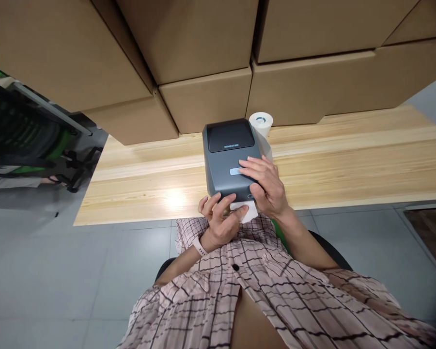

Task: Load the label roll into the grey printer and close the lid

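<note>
The right hand (pixel 265 186) lies flat on the printer (pixel 229 160), fingers spread by its button (pixel 235 171). Below them, the left hand (pixel 220 218) pinches the white label (pixel 247 212) at the printer's front.

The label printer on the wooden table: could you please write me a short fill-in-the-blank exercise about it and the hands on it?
1. The dark grey label printer stands on a ____ table.
2. The right hand rests its fingertips on the printer's pale ____.
3. The left hand pinches the white ____ coming out of the printer's front.
4. Stacked behind the printer are brown cardboard ____.

Missing words: wooden; button; label; boxes
</note>
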`<state>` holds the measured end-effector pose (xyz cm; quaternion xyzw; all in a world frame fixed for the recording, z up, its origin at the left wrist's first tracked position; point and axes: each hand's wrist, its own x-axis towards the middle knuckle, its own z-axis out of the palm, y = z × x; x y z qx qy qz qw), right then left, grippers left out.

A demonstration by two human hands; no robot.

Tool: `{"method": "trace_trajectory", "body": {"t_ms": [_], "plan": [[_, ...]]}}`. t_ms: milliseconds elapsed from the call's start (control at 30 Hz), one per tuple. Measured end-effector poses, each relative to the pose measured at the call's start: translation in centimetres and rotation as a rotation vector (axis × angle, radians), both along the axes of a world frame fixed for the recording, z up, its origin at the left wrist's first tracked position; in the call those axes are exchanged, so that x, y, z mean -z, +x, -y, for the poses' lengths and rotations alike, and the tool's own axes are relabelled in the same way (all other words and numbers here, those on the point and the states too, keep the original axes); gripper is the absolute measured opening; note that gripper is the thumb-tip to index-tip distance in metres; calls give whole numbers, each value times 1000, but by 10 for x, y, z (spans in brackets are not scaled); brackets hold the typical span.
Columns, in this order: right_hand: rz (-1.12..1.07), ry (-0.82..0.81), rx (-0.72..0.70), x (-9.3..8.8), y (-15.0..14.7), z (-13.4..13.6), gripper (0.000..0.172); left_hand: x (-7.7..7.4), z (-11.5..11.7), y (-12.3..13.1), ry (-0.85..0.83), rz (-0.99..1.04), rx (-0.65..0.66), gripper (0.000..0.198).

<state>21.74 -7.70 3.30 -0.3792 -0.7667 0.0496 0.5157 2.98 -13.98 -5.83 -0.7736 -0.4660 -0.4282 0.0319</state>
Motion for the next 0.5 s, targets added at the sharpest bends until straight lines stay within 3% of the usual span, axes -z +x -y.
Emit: {"method": "trace_trajectory", "body": {"t_ms": [100,233,333,500], "plan": [[148,-41,62,-12,1,8,34,-4,3,-3,79,27,30,24],[365,-73,154,-29,2,10,27,-23,-1,-5,208,150,13,56],[394,-85,84,-32,5,2,28,-35,-10,-3,223,272,22,67],[196,-210,-94,-29,20,-1,42,-48,-22,-2,44,567,75,59]]}}
